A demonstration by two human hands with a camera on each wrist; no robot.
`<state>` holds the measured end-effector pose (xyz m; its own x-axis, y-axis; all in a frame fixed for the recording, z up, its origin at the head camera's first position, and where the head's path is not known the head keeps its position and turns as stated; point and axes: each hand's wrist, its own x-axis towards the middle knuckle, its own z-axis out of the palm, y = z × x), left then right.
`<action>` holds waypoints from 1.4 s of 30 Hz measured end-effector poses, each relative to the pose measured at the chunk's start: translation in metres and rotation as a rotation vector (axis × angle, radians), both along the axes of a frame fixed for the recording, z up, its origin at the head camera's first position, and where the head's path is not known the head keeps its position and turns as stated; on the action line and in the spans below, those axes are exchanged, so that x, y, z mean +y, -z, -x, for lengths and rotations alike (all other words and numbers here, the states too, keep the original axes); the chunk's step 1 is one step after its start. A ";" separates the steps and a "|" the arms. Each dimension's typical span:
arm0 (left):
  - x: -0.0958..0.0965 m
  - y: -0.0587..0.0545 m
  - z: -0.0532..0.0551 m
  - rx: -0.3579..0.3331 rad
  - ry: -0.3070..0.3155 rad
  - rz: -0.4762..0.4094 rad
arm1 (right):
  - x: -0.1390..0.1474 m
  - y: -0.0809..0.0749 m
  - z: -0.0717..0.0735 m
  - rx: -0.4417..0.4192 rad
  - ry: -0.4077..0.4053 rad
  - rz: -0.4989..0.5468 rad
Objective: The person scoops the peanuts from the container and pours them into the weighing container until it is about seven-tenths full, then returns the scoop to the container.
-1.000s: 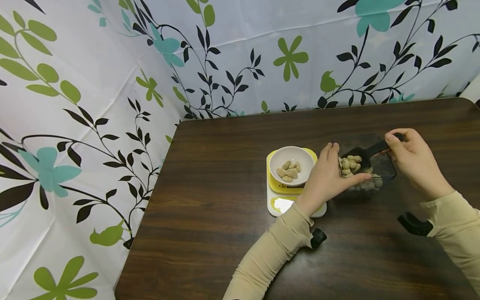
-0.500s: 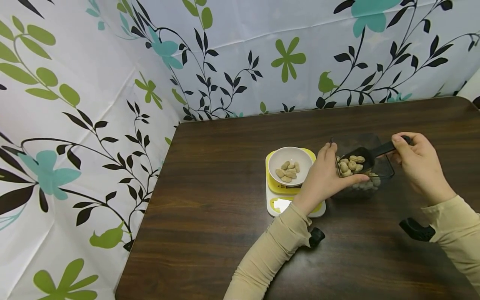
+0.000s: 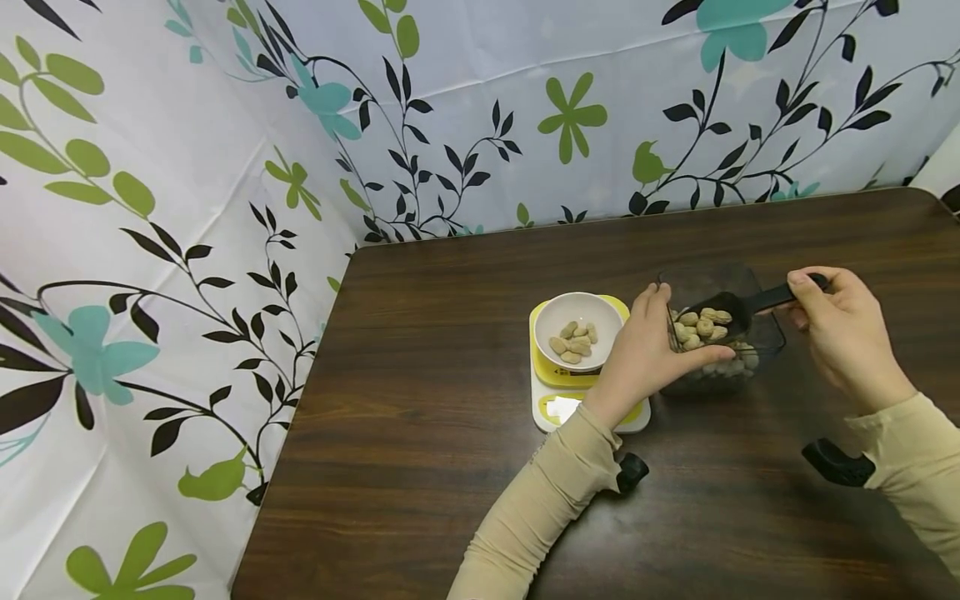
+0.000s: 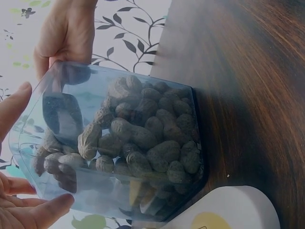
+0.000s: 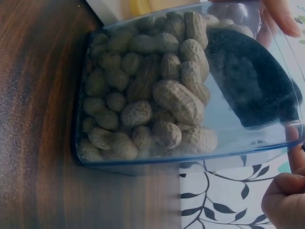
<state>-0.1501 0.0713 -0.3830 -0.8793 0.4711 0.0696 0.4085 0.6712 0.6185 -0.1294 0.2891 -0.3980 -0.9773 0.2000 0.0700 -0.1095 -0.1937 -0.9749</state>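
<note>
The right hand (image 3: 843,329) has shifted slightly rightward, pinching the scoop (image 3: 772,298) inside the clear box (image 3: 716,277), peanuts (image 3: 705,327) at its mouth; the left hand (image 3: 651,352) braces the box, fingers spread wide. Scooping seems under way, the bowl (image 3: 581,306) unchanged.

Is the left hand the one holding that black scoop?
No, the right hand grips the scoop by its handle, while the left hand holds the clear box of peanuts.

left hand (image 3: 643,354) spread, right hand (image 3: 843,333) curled
</note>
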 end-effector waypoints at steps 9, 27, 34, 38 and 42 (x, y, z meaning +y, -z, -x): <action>-0.001 0.001 -0.001 -0.019 0.002 -0.015 | 0.003 0.007 -0.001 0.069 0.011 0.235; -0.003 0.002 -0.002 -0.022 -0.019 -0.027 | -0.003 -0.002 -0.010 0.099 0.017 0.311; -0.003 0.002 -0.002 -0.017 -0.028 -0.032 | -0.004 -0.007 -0.008 0.115 0.014 0.319; -0.005 0.000 -0.001 0.007 -0.020 -0.040 | -0.004 -0.011 -0.006 0.125 0.021 0.340; -0.008 -0.005 0.001 0.045 -0.027 -0.024 | -0.006 -0.019 -0.002 0.127 0.035 0.346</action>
